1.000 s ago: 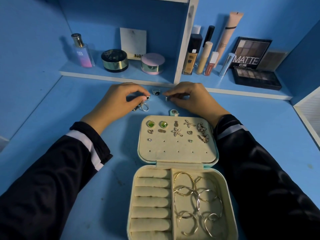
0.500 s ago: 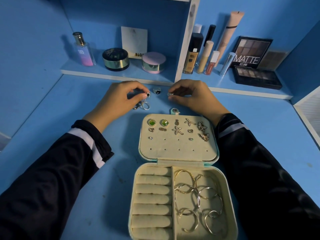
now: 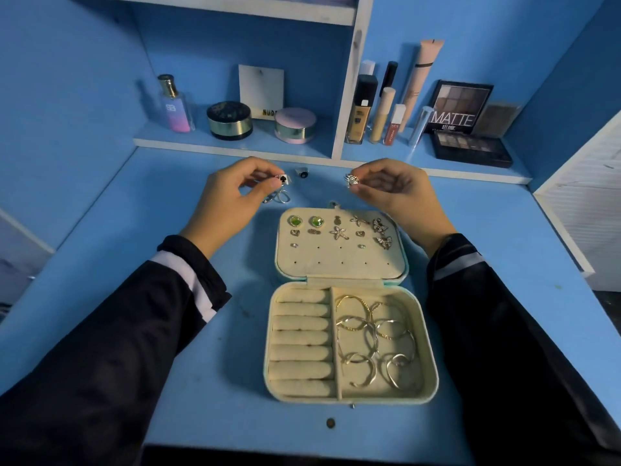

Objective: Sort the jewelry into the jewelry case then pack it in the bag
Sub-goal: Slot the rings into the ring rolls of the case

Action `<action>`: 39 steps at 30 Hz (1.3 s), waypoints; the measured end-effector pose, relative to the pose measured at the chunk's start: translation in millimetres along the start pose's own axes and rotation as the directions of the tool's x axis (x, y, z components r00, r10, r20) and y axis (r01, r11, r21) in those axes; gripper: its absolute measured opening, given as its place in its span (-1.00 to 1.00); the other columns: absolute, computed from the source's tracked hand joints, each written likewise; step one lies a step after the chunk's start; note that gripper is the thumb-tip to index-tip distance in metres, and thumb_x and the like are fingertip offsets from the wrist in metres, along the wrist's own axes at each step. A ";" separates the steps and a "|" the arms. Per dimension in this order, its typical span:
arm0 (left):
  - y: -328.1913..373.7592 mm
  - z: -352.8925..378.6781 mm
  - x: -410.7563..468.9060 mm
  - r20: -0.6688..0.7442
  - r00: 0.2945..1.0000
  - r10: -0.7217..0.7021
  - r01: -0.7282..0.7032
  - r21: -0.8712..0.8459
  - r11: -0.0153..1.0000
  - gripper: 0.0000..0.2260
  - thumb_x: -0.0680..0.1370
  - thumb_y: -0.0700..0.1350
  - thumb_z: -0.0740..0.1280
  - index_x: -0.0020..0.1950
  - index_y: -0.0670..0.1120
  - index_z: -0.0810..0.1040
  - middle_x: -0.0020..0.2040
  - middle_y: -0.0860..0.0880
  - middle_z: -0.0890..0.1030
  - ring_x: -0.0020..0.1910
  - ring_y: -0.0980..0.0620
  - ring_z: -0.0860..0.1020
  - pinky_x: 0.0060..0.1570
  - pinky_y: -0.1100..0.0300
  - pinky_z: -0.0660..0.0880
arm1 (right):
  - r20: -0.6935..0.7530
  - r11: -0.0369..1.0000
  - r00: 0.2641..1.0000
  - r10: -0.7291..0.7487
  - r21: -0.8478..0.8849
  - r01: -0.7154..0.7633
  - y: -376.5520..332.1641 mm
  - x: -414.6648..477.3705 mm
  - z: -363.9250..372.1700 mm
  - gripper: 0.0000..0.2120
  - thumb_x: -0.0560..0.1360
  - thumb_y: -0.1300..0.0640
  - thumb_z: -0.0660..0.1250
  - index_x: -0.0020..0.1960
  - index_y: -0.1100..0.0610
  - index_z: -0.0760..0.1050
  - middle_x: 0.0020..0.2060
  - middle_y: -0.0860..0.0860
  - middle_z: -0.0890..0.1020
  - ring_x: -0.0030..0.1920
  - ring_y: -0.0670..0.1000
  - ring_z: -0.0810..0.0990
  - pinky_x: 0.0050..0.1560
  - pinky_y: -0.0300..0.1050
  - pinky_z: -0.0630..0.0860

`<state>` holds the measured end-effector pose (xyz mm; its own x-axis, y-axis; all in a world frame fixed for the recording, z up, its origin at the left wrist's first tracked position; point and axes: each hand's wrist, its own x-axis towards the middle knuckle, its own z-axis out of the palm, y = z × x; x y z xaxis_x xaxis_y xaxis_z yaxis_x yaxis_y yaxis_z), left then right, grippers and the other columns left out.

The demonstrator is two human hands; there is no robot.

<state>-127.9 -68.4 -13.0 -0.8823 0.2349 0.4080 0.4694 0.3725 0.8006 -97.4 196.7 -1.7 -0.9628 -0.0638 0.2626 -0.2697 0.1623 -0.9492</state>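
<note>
An open cream jewelry case (image 3: 420,334) lies on the blue desk. Its lid panel (image 3: 339,264) holds several stud earrings. The lower half has empty ring rolls (image 3: 300,341) on the left and several hoop bangles (image 3: 376,341) on the right. My left hand (image 3: 232,200) pinches a ring with a black spade face (image 3: 283,178) above the desk. My right hand (image 3: 396,193) pinches a silver ornate ring (image 3: 351,179). Between the hands a dark-stone ring (image 3: 303,172) rests on the desk. More silver rings (image 3: 279,197) lie under my left fingers.
A shelf behind the hands carries a perfume bottle (image 3: 174,104), two round compacts (image 3: 229,120), several makeup tubes (image 3: 383,112) and eyeshadow palettes (image 3: 470,148). A small clasp (image 3: 333,205) sits at the case's far edge. A dark round spot (image 3: 330,422) marks the desk's near edge.
Both hands have lifted off the desk, each raising a pinched ring. The hands have drawn slightly apart.
</note>
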 end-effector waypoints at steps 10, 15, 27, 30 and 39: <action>41.3 0.6 -76.9 0.032 0.999 0.023 -0.020 -0.087 0.996 -0.86 0.55 -0.19 0.40 0.01 0.05 0.60 -0.07 0.16 0.67 -0.05 0.20 0.61 0.06 0.37 0.47 | -0.066 0.998 0.997 -0.028 0.045 0.031 -28.1 -60.4 6.8 -0.84 0.44 0.34 0.45 0.00 0.22 0.59 -0.12 0.09 0.68 -0.12 -0.03 0.64 -0.03 -0.20 0.58; 52.6 -2.1 -114.3 0.057 0.998 0.004 0.001 -0.099 0.995 -0.90 0.51 -0.10 0.40 0.00 0.07 0.61 -0.06 0.12 0.68 -0.07 0.16 0.62 0.07 0.33 0.50 | -0.084 0.998 0.996 -0.035 0.054 0.040 -33.5 -86.9 14.5 -0.84 0.44 0.36 0.43 0.01 0.26 0.59 -0.15 0.04 0.69 -0.13 -0.07 0.64 -0.02 -0.26 0.56; 67.2 -7.1 -136.0 0.160 0.987 0.028 -0.042 0.083 0.996 -0.84 0.52 -0.17 0.43 -0.01 0.10 0.62 -0.11 0.19 0.67 -0.06 0.24 0.59 0.02 0.44 0.43 | -0.116 0.999 0.993 -0.016 0.033 0.020 -39.0 -118.9 21.1 -0.85 0.45 0.30 0.46 0.00 0.19 0.62 -0.08 0.10 0.69 -0.05 0.02 0.64 0.05 -0.14 0.58; 67.8 -6.5 -135.2 0.162 0.986 0.024 -0.042 0.107 0.993 -0.86 0.52 -0.16 0.43 0.00 0.07 0.64 -0.09 0.18 0.67 -0.05 0.23 0.59 0.04 0.41 0.45 | -0.118 1.000 0.993 -0.011 0.019 0.013 -38.0 -123.0 21.4 -0.85 0.45 0.29 0.47 0.00 0.16 0.62 -0.07 0.07 0.70 -0.04 0.02 0.65 0.11 -0.06 0.57; 58.3 0.2 -136.0 0.085 0.994 0.062 -0.061 -0.011 0.998 -0.89 0.52 -0.15 0.43 0.03 -0.03 0.68 -0.03 0.09 0.69 0.00 0.05 0.63 0.08 0.17 0.53 | -0.118 1.000 0.993 -0.009 0.006 0.010 -39.1 -123.5 22.6 -0.85 0.45 0.27 0.47 0.02 0.18 0.63 -0.08 0.07 0.70 -0.05 0.01 0.64 0.06 -0.10 0.58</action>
<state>19.5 -78.4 -21.9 -0.8454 0.3329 0.4177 0.5217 0.3472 0.7793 32.4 176.0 -1.0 -0.9556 0.0515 0.2901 -0.2793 0.1559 -0.9475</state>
